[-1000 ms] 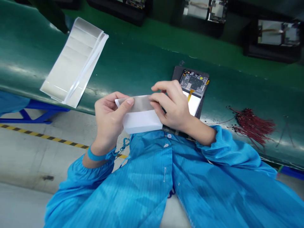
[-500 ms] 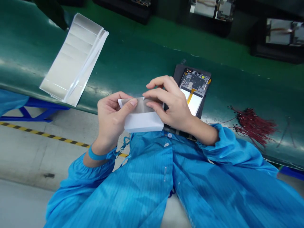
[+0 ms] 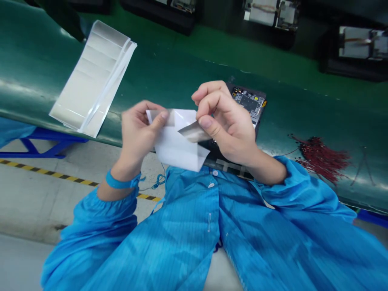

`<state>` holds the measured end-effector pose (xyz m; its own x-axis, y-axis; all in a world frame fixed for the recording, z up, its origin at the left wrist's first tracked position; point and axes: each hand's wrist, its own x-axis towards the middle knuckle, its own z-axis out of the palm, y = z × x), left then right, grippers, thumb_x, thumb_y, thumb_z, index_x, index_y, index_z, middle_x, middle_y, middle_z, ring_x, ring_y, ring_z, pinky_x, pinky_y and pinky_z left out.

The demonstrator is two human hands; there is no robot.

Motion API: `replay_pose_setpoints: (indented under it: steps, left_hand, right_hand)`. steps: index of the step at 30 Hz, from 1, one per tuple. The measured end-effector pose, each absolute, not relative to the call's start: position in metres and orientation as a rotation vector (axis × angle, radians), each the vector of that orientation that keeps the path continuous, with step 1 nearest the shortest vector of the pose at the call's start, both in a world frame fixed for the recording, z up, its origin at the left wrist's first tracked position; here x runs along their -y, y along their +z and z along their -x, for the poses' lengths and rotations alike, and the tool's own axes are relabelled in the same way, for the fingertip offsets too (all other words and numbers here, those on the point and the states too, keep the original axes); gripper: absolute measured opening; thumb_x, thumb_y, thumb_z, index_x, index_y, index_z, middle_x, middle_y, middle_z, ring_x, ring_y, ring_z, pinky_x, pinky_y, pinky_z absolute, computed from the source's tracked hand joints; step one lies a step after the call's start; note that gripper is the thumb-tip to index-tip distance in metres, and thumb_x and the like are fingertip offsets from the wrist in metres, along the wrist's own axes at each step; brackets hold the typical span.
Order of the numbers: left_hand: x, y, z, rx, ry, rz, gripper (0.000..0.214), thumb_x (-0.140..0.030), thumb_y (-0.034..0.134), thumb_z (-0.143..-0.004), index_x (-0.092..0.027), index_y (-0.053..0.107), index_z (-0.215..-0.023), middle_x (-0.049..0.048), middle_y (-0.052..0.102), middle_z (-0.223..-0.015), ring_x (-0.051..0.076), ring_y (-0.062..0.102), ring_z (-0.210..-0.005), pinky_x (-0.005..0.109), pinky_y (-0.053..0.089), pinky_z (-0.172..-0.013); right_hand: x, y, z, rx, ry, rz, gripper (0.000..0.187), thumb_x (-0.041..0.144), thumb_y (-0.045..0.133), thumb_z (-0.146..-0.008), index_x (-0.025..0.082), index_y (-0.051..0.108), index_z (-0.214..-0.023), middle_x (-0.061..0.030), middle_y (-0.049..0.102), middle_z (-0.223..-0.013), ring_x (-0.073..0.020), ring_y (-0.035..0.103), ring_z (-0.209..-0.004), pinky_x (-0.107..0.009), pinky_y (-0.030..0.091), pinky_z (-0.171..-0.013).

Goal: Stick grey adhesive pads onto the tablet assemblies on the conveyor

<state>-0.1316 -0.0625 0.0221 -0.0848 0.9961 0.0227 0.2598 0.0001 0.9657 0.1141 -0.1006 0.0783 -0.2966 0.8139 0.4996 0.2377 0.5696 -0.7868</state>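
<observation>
My left hand (image 3: pixel 141 133) pinches a white backing sheet (image 3: pixel 178 151) at its upper left corner, the thumb lying over a grey strip at the top. Between the thumb and fingers of my right hand (image 3: pixel 226 117) is a silvery-grey adhesive strip (image 3: pixel 194 132), lifted at an angle in front of the sheet. Part of the strip's far end is hidden by my fingers. Behind my right hand lies an opened device with a bare circuit board (image 3: pixel 248 103), partly covered by the hand.
A stack of silvery sticker sheets (image 3: pixel 91 76) lies on the green bench at left. To the right is a bundle of thin red wires (image 3: pixel 323 157). Along the far side, black trays hold more opened devices (image 3: pixel 269 14). A blue bench leg (image 3: pixel 39 141) shows below the edge.
My right hand has pulled the grey strip up off the white sheet, moving slightly right. My left hand has shifted a little up and left with the sheet.
</observation>
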Motion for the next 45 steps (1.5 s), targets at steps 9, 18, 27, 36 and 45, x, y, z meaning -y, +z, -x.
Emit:
replay_pose_setpoints:
  steps: [9, 18, 27, 36, 45]
  left_hand:
    - [0.068, 0.064, 0.122, -1.427, 1.33, -2.008, 0.048, -0.058, 0.087, -0.087, -0.02, 0.077, -0.114, 0.0124, 0.069, -0.12, 0.033, 0.058, -0.122, 0.048, 0.043, -0.112]
    - [0.131, 0.051, 0.043, -1.212, 1.149, -1.397, 0.021, -0.044, 0.088, -0.092, -0.026, 0.078, -0.092, 0.0015, 0.073, -0.085, 0.018, 0.063, -0.077, 0.033, 0.051, -0.073]
    - [0.13, 0.02, 0.027, -1.181, 1.075, -1.458, 0.011, -0.033, 0.082, -0.097, -0.024, 0.078, -0.093, 0.0015, 0.073, -0.084, 0.014, 0.064, -0.071, 0.028, 0.052, -0.067]
    - [0.134, -0.025, 0.045, -0.411, 0.979, -2.312, 0.023, -0.008, 0.076, -0.093, -0.021, 0.074, -0.112, 0.0112, 0.077, -0.112, 0.023, 0.07, -0.097, 0.037, 0.06, -0.083]
    - [0.106, -0.029, 0.055, -0.315, 0.904, -2.455, 0.03, -0.005, 0.065, -0.098, -0.02, 0.067, -0.123, 0.0117, 0.082, -0.121, 0.027, 0.068, -0.1, 0.042, 0.056, -0.081]
  right_hand:
    - [0.097, 0.087, -0.127, 1.996, 0.592, 1.157, 0.017, 0.033, 0.054, -0.113, 0.024, 0.063, -0.101, -0.0118, 0.065, -0.131, -0.025, 0.062, -0.124, -0.046, 0.058, -0.103]
    - [0.125, 0.059, -0.15, 1.766, 0.702, 1.232, 0.025, 0.048, 0.062, -0.109, 0.023, 0.063, -0.114, -0.0063, 0.07, -0.113, -0.0182, 0.065, -0.096, -0.035, 0.058, -0.084]
    - [0.145, 0.054, -0.193, 1.435, 0.305, 1.332, 0.03, 0.044, 0.061, -0.112, 0.024, 0.06, -0.089, -0.0021, 0.064, -0.088, -0.0166, 0.062, -0.083, -0.033, 0.052, -0.076]
    - [0.179, 0.031, -0.2, 0.994, 1.308, 1.7, 0.035, 0.046, 0.075, -0.099, 0.019, 0.061, -0.082, 0.0016, 0.069, -0.061, -0.0064, 0.05, -0.044, -0.021, 0.036, -0.045]
    - [0.169, 0.014, -0.176, 0.835, 1.505, 1.767, 0.019, 0.023, 0.065, -0.099, 0.019, 0.061, -0.081, 0.004, 0.07, -0.06, -0.0059, 0.05, -0.037, -0.018, 0.035, -0.038]
